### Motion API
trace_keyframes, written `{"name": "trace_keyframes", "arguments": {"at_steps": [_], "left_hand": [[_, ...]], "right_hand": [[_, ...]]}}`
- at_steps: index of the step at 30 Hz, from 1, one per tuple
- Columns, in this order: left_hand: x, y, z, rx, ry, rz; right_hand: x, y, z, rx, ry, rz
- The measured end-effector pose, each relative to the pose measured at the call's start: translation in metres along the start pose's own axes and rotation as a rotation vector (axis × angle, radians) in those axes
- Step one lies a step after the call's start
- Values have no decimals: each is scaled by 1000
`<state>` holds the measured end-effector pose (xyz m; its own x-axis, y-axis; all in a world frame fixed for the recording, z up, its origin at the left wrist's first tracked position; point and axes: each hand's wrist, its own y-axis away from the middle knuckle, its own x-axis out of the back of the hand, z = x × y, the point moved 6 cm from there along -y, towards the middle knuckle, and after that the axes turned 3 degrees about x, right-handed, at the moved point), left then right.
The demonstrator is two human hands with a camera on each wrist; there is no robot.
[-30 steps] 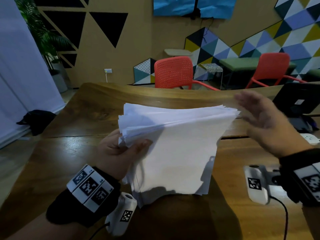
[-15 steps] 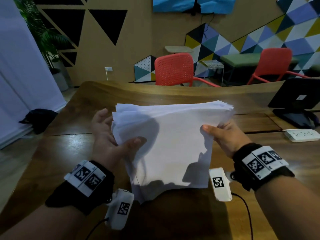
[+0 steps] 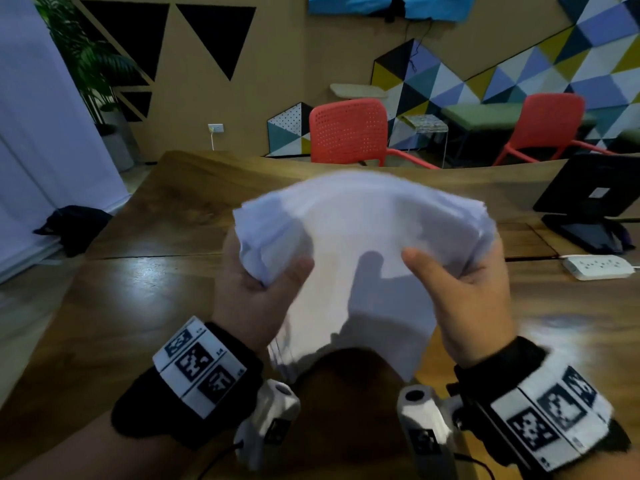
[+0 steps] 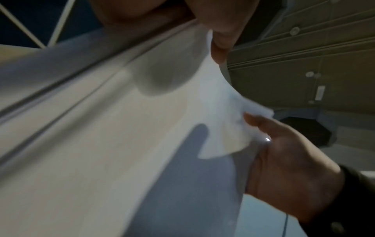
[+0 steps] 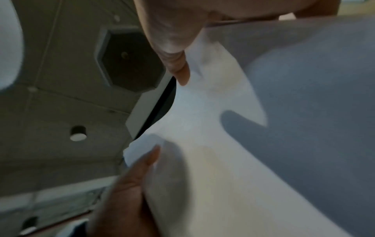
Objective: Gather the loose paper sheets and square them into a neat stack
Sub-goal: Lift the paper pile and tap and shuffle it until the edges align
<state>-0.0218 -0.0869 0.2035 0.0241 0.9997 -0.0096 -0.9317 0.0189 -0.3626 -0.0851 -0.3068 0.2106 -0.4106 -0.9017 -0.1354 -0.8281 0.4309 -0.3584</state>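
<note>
One bundle of white paper sheets (image 3: pixel 360 244) is held upright above the near middle of the wooden table (image 3: pixel 145 292), its top edge bowed into an arch and blurred. The sheets cannot be counted; several offset edges show at the upper left and upper right corners, so the bundle is not square. Its lower edge hangs between the two wrists; whether it touches the table cannot be told.

Two hands hold it, one on each side. The left hand (image 3: pixel 252 292) grips the left edge, thumb across the near face and fingers curled behind; in the left wrist view the thumb (image 4: pixel 221 36) presses the paper. The right hand (image 3: pixel 464 292) grips the right edge the same way, its thumb lying on the near face, seen also in the right wrist view (image 5: pixel 174 52). Each wrist wears one black band with printed markers and one small white camera.

On the table's far right stand one dark monitor (image 3: pixel 588 199) and, nearer, one white power strip (image 3: pixel 599 266). Beyond the far edge are two red chairs (image 3: pixel 349 133), one green bench (image 3: pixel 485 114) and, far left, one potted plant (image 3: pixel 93 67).
</note>
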Motion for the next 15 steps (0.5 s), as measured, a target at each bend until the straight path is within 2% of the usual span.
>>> {"name": "trace_keyframes", "arguments": {"at_steps": [2, 5, 9, 11, 15], "left_hand": [[1, -6, -4, 72, -10, -3], [0, -7, -1, 152, -23, 8], [4, -9, 17, 120, 136, -26], [8, -11, 19, 127, 172, -31], [0, -15, 22, 200, 245, -34]], "right_hand": [[7, -3, 11, -47, 80, 34], [11, -8, 14, -71, 57, 23], [13, -10, -9, 41, -87, -99], [13, -6, -4, 11, -75, -154], [17, -2, 6, -14, -98, -132]]}}
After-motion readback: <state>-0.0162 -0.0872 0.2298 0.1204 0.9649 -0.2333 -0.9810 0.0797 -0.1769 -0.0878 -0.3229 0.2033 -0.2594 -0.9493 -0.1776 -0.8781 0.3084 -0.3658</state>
